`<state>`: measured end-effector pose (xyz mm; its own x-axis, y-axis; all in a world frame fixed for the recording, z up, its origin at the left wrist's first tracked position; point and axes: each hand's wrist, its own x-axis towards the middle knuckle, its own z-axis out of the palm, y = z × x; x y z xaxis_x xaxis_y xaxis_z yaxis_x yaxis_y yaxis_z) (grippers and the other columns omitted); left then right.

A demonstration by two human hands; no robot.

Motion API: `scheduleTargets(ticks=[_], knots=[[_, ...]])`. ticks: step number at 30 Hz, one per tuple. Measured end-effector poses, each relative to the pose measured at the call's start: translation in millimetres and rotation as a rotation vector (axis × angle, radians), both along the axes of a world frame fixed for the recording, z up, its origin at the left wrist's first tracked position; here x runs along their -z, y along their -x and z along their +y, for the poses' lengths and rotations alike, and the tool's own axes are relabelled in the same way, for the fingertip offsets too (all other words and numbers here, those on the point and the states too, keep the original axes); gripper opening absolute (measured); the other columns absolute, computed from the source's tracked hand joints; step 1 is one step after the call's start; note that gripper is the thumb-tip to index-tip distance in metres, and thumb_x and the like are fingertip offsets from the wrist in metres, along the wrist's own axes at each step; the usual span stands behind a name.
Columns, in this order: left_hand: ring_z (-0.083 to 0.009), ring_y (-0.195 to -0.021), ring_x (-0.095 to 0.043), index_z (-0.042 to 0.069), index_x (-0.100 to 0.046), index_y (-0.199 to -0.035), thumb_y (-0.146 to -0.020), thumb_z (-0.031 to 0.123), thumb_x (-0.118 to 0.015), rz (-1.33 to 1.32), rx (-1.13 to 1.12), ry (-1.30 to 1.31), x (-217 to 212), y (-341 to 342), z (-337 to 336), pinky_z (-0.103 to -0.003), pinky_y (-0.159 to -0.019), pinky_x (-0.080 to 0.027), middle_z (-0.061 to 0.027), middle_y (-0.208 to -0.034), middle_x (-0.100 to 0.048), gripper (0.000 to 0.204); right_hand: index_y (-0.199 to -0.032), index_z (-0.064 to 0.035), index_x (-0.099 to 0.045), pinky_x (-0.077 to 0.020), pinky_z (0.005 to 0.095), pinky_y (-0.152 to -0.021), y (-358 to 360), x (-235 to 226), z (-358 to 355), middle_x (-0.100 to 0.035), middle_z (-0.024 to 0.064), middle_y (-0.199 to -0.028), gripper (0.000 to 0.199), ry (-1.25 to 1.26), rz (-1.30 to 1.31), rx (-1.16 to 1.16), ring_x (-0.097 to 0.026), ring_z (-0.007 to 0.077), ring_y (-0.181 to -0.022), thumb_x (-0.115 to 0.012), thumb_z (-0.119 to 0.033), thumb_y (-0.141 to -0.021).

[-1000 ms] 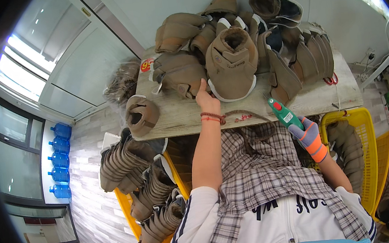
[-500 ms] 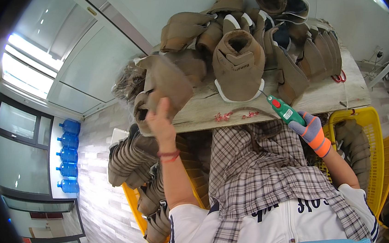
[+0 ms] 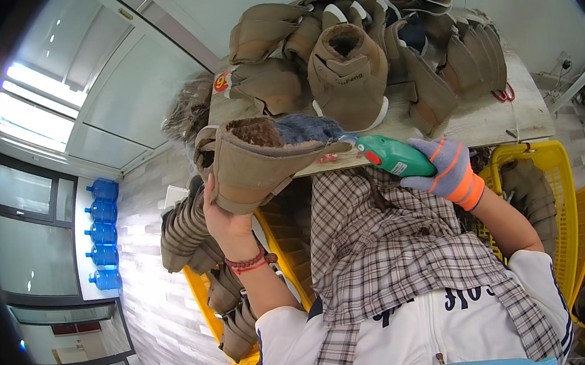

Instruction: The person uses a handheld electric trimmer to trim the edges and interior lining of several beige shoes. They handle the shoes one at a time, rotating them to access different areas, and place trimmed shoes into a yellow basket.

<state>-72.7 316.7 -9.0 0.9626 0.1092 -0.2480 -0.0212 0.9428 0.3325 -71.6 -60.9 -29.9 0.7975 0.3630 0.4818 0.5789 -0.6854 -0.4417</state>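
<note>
Though shoe upper (image 3: 263,163) hides some fingers, left hand (image 3: 226,221) grips it | right hand (image 3: 446,167) clasps tool (image 3: 396,157)

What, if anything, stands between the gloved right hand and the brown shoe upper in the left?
Only the green tool gripped by the right hand: it spans the gap, its tip at the right end of the brown shoe upper. Nothing else visible does; whether the tip touches is unclear.
</note>
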Motion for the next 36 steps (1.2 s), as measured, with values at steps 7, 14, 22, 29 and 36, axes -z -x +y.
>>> scheduleTargets(ticks=[7,14,22,29,36], knots=[[-0.034,-0.122,-0.042,0.0,-0.043,-0.128,-0.092,0.019,-0.043,0.011,0.063,0.043,2.8,2.4,-10.0,-0.053,-0.102,-0.032,-0.017,-0.132,-0.045,0.041,-0.1,-0.0057,-0.062,-0.0442,0.0349,-0.051,4.1,10.2,-0.5,-0.056,0.0115,-0.063,0.064,0.037,-0.113,-0.009,-0.055,0.0288,-0.054,-0.08,-0.048,-0.055],[-0.0345,-0.12,-0.045,-0.001,-0.043,-0.128,-0.091,0.018,-0.044,-0.068,0.135,0.162,8.0,5.8,-19.6,-0.053,-0.101,-0.033,-0.0181,-0.13,-0.047,0.041,-0.101,-0.0072,-0.063,-0.0439,0.0343,-0.05,7.6,1.6,8.9,-0.056,0.0106,-0.062,0.065,0.008,-0.115,-0.044,-0.054,0.0284,-0.054,-0.08,-0.049,-0.054],[-0.0316,-0.124,-0.041,0.0,-0.041,-0.13,-0.093,0.015,-0.045,-0.171,0.067,0.103,-7.0,25.2,-48.1,-0.049,-0.105,-0.029,-0.0161,-0.133,-0.044,0.04,-0.102,-0.0087,-0.064,-0.0434,0.0332,-0.05,14.4,-13.3,20.2,-0.056,0.0092,-0.062,0.065,-0.068,-0.065,-0.088,-0.054,0.0271,-0.053,-0.08,-0.049,-0.054],[-0.0281,-0.121,-0.045,0.001,-0.036,-0.133,-0.092,0.007,-0.045,-0.352,-0.026,-0.202,-12.2,45.4,-77.6,-0.045,-0.103,-0.035,-0.0136,-0.132,-0.045,0.042,-0.102,-0.0065,-0.064,-0.0469,0.0319,-0.054,13.3,-23.4,27.0,-0.062,0.0115,-0.071,0.06,-0.196,0.033,-0.166,-0.059,0.0273,-0.059,-0.081,-0.043,-0.058],[-0.0266,-0.119,-0.046,0.001,-0.039,-0.132,-0.09,0.001,-0.048,-0.482,-0.065,-0.574,11.6,45.2,-89.3,-0.044,-0.101,-0.039,-0.0129,-0.13,-0.046,0.042,-0.104,-0.0021,-0.062,-0.0504,0.0296,-0.062,14.4,-30.8,28.9,-0.066,0.0146,-0.081,0.054,-0.339,0.198,-0.194,-0.065,0.026,-0.069,-0.079,-0.034,-0.064]])
